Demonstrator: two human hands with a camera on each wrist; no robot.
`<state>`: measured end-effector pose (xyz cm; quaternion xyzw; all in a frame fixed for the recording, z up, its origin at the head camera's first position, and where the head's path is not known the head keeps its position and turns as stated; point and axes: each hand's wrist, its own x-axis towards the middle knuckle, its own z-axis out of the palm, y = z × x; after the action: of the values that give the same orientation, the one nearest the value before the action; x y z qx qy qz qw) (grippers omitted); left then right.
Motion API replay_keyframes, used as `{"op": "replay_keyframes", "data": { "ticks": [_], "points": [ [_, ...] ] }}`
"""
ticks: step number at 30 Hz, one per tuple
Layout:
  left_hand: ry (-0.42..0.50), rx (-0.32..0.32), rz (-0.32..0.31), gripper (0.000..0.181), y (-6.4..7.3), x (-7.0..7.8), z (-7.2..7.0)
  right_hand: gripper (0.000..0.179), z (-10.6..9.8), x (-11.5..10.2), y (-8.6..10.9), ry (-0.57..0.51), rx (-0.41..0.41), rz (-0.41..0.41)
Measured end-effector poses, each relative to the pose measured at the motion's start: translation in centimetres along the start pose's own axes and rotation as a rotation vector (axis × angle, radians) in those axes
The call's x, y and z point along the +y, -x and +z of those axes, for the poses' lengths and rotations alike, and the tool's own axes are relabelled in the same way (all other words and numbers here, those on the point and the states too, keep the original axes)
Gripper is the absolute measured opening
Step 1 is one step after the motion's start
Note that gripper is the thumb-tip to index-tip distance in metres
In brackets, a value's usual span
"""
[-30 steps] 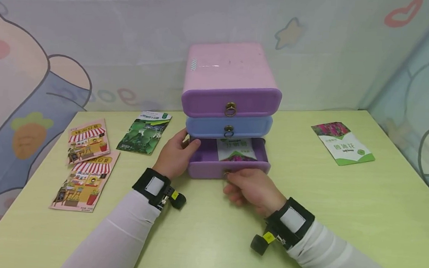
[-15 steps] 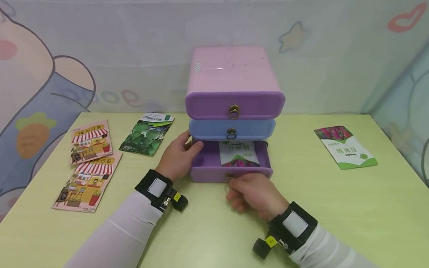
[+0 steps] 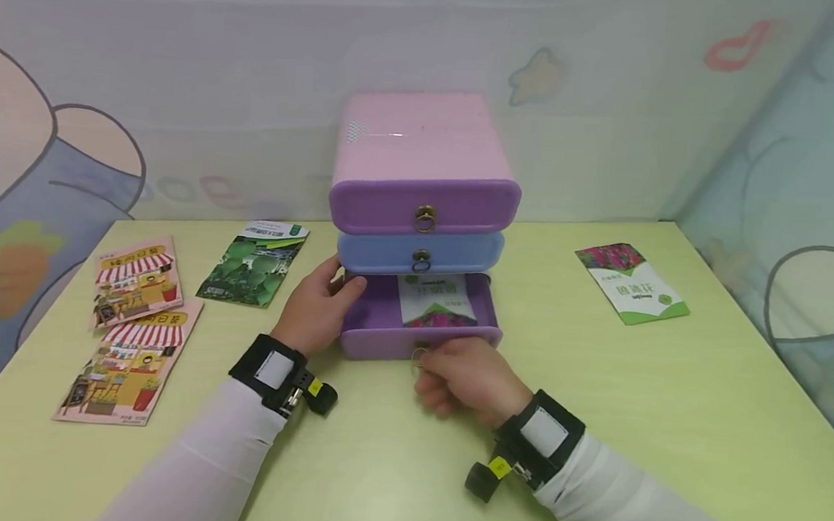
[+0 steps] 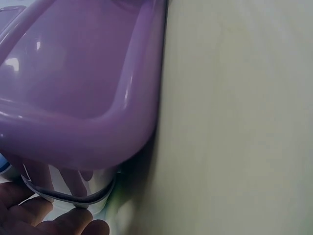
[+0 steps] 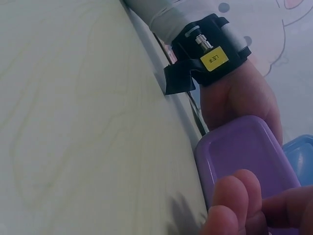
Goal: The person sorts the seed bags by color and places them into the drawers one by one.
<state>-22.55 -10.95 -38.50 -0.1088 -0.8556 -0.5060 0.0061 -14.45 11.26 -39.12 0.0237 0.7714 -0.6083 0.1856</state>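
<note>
A small cabinet with a pink case (image 3: 418, 135) has a purple top drawer (image 3: 384, 212), a blue middle drawer (image 3: 381, 255) and a purple bottom drawer (image 3: 382, 344). The bottom one is pulled out, and a flower seed packet (image 3: 432, 300) lies inside it. My right hand (image 3: 474, 377) pinches the ring pull (image 3: 419, 356) on that drawer's front. At the cabinet's lower left side, my left hand (image 3: 315, 310) grips the edge, thumb toward the drawer opening. In the left wrist view, its fingertips (image 4: 73, 218) touch the cabinet's side.
Two overlapping pink packets, an upper one (image 3: 140, 277) and a lower one (image 3: 126, 369), lie at the left. Beside them is a green packet (image 3: 253, 265). Another flower seed packet (image 3: 633, 284) lies at the right. A printed cloth (image 3: 255, 80) hangs behind the table (image 3: 596, 402).
Over the last second the bottom drawer has come out slightly, with my right hand on its ring pull. My left hand keeps its place on the cabinet. The head view has shifted.
</note>
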Motion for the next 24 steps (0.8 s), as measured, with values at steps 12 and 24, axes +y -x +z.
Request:
{"op": "replay_keyframes", "data": {
  "ticks": [12, 24],
  "points": [
    [0.032, 0.000, -0.006, 0.055, 0.2, -0.4, -0.4, 0.027, 0.3, 0.1, -0.1, 0.012, -0.015, 0.013],
    [0.032, 0.006, -0.003, 0.055, -0.3, -0.9, -0.5, 0.028, -0.2, -0.1, 0.1, 0.048, -0.084, -0.007]
  ]
}}
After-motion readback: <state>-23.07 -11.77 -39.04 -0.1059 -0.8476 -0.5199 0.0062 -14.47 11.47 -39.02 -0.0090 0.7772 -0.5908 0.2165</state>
